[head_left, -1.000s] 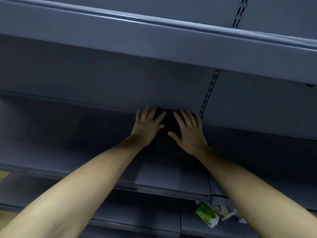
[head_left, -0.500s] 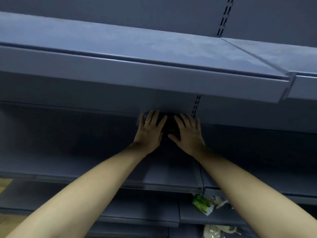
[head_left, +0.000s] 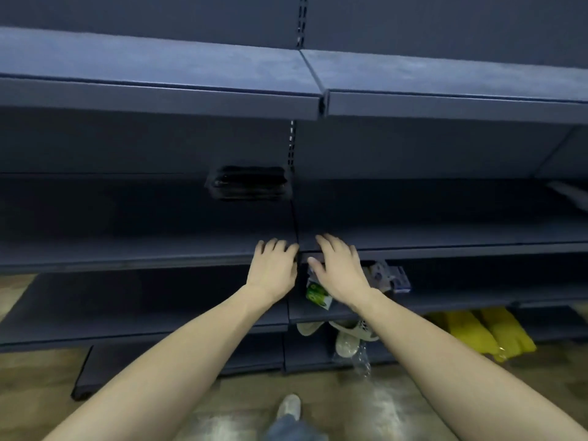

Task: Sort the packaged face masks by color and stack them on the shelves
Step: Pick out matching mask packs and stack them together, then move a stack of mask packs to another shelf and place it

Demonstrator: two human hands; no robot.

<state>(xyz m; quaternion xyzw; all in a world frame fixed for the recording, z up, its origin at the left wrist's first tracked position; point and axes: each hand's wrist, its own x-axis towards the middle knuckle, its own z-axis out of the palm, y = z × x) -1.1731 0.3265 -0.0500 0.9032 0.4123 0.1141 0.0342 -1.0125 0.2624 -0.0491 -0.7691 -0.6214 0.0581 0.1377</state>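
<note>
A stack of black packaged face masks [head_left: 248, 185] sits at the back of the dark blue middle shelf [head_left: 127, 246], against the rear wall beside the slotted upright. My left hand [head_left: 273, 268] and my right hand [head_left: 340, 268] hover side by side at that shelf's front edge, well in front of the stack. Both are empty, with fingers loosely bent. On the shelf below, partly hidden behind my right hand, lie a green-and-white packet [head_left: 317, 294] and several bluish packets [head_left: 389, 276].
An upper shelf [head_left: 191, 97] overhangs the middle one. Yellow packages [head_left: 490, 332] lie low on the right, with grey slippers [head_left: 346, 335] and a plastic bottle [head_left: 361, 361] beneath the shelving. A pale object [head_left: 569, 194] lies at the middle shelf's far right. My shoe [head_left: 289, 405] is on the floor.
Both hands let go of the black stack and drew back to the shelf's front edge. The stack stays at the back. The view tilted downward, showing lower shelves and floor.
</note>
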